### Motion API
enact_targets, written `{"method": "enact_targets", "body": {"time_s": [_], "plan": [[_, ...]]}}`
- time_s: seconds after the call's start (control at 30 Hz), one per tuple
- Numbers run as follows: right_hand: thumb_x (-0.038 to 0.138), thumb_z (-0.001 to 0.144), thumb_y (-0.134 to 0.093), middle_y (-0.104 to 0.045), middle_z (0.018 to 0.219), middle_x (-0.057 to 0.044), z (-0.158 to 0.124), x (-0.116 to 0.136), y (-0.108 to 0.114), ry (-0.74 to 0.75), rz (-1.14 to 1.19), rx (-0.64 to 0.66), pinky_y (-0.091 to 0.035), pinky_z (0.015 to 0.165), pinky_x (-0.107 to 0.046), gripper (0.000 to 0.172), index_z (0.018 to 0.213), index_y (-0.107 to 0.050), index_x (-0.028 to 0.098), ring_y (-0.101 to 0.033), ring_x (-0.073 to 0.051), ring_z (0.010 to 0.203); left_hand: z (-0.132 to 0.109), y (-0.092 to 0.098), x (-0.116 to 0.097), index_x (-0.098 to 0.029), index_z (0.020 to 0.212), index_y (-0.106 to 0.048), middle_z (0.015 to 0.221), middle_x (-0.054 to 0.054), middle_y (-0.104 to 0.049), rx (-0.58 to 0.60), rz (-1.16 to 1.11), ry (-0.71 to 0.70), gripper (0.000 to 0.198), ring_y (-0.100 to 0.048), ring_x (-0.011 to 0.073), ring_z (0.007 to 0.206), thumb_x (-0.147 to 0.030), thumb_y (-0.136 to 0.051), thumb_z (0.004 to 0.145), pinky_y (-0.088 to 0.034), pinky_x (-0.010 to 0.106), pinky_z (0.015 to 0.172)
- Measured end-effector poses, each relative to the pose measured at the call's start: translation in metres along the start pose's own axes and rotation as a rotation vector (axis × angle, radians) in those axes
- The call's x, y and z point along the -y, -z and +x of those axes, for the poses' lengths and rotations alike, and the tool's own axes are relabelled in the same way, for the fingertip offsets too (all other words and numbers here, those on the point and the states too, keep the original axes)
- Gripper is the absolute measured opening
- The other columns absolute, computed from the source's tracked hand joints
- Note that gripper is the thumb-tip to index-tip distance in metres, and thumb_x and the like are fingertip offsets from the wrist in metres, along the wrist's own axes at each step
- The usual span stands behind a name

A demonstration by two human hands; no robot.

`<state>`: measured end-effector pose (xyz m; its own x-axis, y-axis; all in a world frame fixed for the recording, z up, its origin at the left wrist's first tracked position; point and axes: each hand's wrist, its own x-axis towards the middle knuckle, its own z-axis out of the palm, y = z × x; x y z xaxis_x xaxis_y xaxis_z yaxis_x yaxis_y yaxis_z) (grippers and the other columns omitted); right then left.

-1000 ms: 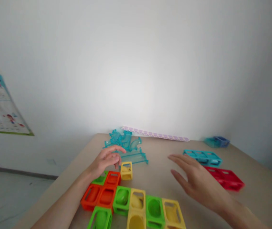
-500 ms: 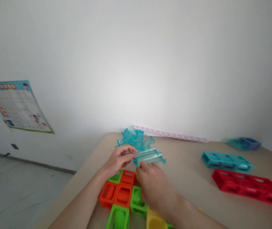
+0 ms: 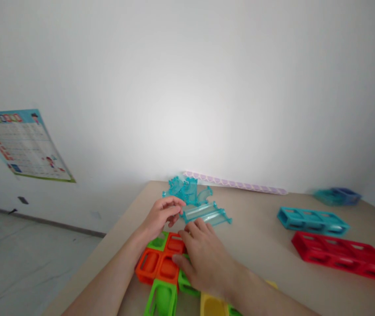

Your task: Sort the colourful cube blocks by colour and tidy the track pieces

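My left hand (image 3: 161, 217) hovers above the far left part of the block assembly. Its fingers are bent and a little apart, with nothing visible in them, close to the ends of the clear blue track pieces (image 3: 207, 213). My right hand (image 3: 209, 259) lies over the assembly's right side, thumb away from the fingers. Its fingertips are by the far orange block (image 3: 175, 242) and the thumb is over the nearer orange block (image 3: 167, 267). Green blocks (image 3: 161, 299) and a yellow block (image 3: 213, 305) join on; the right hand hides some of them.
Behind the tracks is a heap of clear blue pieces (image 3: 184, 189). A purple patterned strip (image 3: 233, 182) runs along the wall. To the right lie a teal block row (image 3: 312, 221), a red block row (image 3: 342, 256) and a blue container (image 3: 345, 196). A poster (image 3: 26, 147) hangs left.
My right hand's thumb has spread from its fingers, and the hand has turned flatter over the blocks. The left hand has shifted slightly up and left. The near tracks sit a little farther right.
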<state>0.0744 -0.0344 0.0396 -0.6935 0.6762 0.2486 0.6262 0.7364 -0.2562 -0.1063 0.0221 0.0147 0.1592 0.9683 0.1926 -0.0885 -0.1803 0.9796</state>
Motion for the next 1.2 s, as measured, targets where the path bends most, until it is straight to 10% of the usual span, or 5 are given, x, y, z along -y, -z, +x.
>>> {"method": "enact_targets", "body": {"time_s": [0.77, 1.0, 1.2], "plan": [[0.062, 0.089, -0.044, -0.068, 0.09, -0.014, 0.014, -0.008, -0.003, -0.028, -0.109, 0.139, -0.038, 0.086, -0.044, 0.056, 0.083, -0.07, 0.013, -0.055, -0.031, 0.095, -0.007, -0.007, -0.003, -0.015, 0.082, -0.071, 0.058, 0.001, -0.062, 0.114, 0.809, -0.099, 0.022, -0.055, 0.0138, 0.053, -0.015, -0.049, 0.078, -0.039, 0.023, 0.053], [0.019, 0.098, -0.03, -0.068, 0.089, -0.009, 0.016, -0.013, -0.004, -0.099, -0.051, -0.039, -0.038, 0.08, -0.032, 0.037, 0.087, -0.065, 0.015, -0.058, -0.021, 0.087, -0.008, -0.009, -0.006, -0.015, 0.077, -0.071, 0.06, 0.002, -0.065, 0.11, 0.818, -0.086, 0.023, -0.057, 0.0151, 0.054, -0.012, -0.049, 0.073, -0.038, 0.024, 0.052], [0.052, 0.089, -0.05, -0.066, 0.089, -0.008, 0.011, -0.012, -0.008, -0.062, 0.09, 0.072, -0.038, 0.078, -0.036, 0.036, 0.085, -0.062, 0.018, -0.056, -0.025, 0.088, -0.003, -0.004, -0.001, -0.017, 0.083, -0.07, 0.048, -0.002, -0.059, -0.033, 0.695, -0.017, 0.025, -0.055, 0.0137, 0.046, -0.017, -0.046, 0.079, -0.039, 0.024, 0.052]]}}
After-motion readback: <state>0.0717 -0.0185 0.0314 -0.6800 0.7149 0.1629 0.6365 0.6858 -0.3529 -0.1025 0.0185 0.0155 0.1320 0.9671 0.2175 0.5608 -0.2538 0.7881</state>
